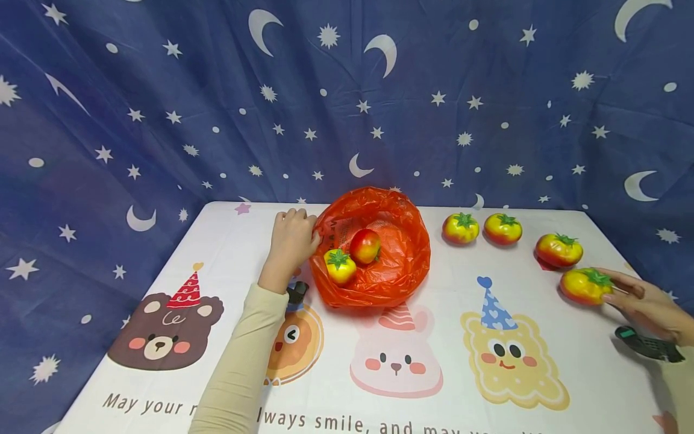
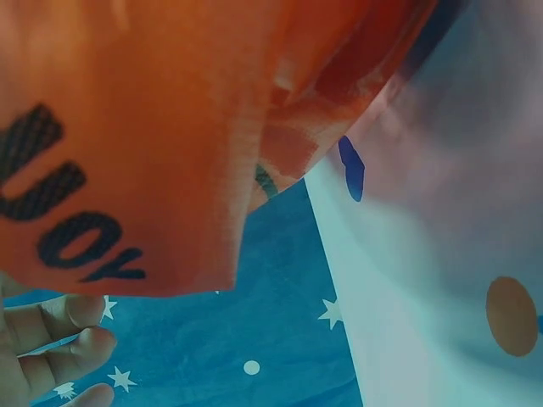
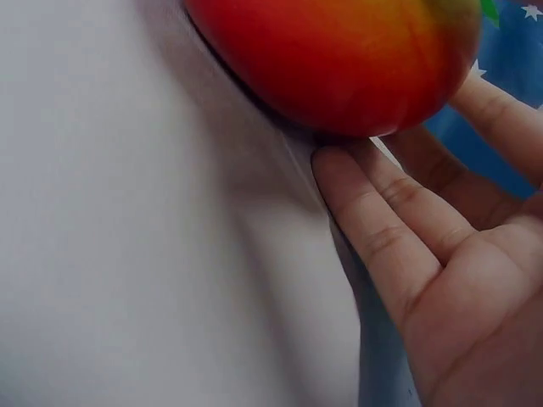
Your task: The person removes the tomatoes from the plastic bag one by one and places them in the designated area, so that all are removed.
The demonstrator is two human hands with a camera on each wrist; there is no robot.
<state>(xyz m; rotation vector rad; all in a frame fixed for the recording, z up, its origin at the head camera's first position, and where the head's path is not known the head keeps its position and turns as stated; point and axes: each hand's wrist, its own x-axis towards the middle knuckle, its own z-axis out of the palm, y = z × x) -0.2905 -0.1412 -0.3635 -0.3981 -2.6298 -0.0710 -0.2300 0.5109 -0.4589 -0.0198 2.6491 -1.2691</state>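
Note:
In the head view, my left hand [image 1: 293,236] grips the left rim of a red plastic bag [image 1: 401,265]. The bag's mouth gapes upward, showing two red-and-yellow tomatoes inside, one with its green leafy top [image 1: 340,268] up and another tipped over [image 1: 365,246]. In the left wrist view, dark letters mark the bag [image 2: 170,195], with some curled fingers [image 2: 64,322] beneath its edge. At the right, my right hand [image 1: 647,307] reaches the near side of a tomato [image 1: 585,286], fingertips at its edge. The right wrist view shows fairly straight fingers [image 3: 382,237] beside that tomato [image 3: 339,59].
More tomatoes stand along the back right: one at the left [image 1: 460,229], one beside it [image 1: 503,229] and one nearer the right hand [image 1: 559,251]. A white cloth [image 1: 336,416] with cartoon prints covers the table. Behind hangs a blue curtain [image 1: 412,150] with stars and moons.

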